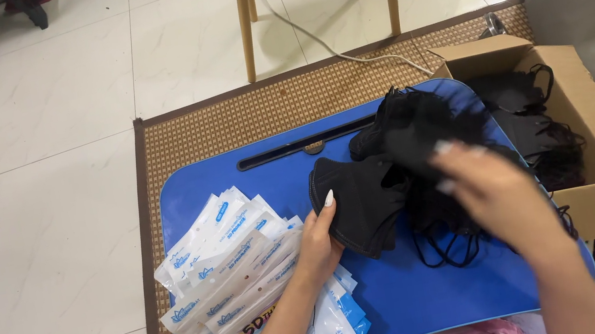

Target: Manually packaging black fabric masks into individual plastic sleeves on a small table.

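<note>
Black face masks (pixel 364 200) lie in a small flat stack near the middle of the blue lap tray (pixel 410 294), with a looser heap of more black masks (pixel 413 126) just beyond and to the right. The left hand (pixel 319 245) grips the left edge of the stack, thumb up against its side and fingers tucked under, so it is closed on the masks. The right hand (pixel 492 185) hovers over the heap, blurred, fingers loosely spread and bent; whether it has hold of a mask cannot be told. To the left on the tray, partly under the left forearm, sits a fanned pile of white and blue plastic pouches (pixel 235 276). At the far right an open cardboard box (pixel 594 139) holds more black masks. The tray rests on a brown woven mat (pixel 240 116) on a pale tiled floor (pixel 34 197)
</note>
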